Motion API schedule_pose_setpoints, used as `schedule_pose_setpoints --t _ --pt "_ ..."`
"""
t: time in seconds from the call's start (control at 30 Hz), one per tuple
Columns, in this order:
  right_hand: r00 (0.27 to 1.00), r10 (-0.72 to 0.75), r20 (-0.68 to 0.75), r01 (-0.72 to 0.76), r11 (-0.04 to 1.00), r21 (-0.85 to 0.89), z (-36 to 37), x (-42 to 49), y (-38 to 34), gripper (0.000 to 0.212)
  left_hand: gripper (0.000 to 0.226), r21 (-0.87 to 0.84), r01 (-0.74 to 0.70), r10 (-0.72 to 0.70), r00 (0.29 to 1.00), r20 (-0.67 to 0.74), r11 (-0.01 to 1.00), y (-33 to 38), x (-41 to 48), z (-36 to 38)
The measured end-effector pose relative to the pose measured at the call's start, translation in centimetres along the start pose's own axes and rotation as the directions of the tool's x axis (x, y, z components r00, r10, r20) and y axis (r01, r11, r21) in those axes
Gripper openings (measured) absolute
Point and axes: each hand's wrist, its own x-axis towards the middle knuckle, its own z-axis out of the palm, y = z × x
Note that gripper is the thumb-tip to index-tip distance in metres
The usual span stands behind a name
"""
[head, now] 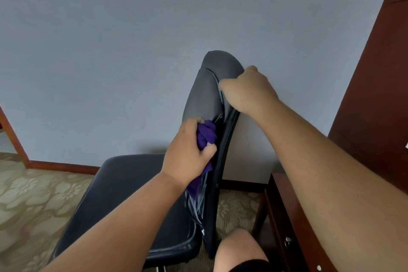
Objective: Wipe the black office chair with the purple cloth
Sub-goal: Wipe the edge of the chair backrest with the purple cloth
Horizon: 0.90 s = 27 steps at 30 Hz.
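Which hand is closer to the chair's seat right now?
The left hand, holding the purple cloth on the backrest just above the seat; the right hand grips the backrest's upper edge.

A plain grey-blue wall (110,51) meets patterned beige carpet (33,194), with reddish-brown wooden furniture (375,95) at right.
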Motion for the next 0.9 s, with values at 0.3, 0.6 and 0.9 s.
schedule_pose_setpoints --t 0.3,0.6,0.9 --pt "0.983 -0.034 0.178 -0.012 0.968 0.252 1.4 -2.4 3.3 0.041 0.039 -0.062 0.045 -0.041 0.997 0.065 0.997 -0.1 0.3 -0.6" --pt "0.991 0.020 0.131 -0.056 0.960 0.274 3.2 -3.3 4.5 0.036 0.035 -0.119 0.133 -0.132 0.991 0.015 0.984 1.3 -0.6 -0.5" --pt "0.993 0.042 0.112 -0.069 0.963 0.259 3.7 -3.1 4.8 0.044 0.053 0.323 -0.196 0.202 0.979 0.014 0.926 -2.1 -4.5 -0.1"
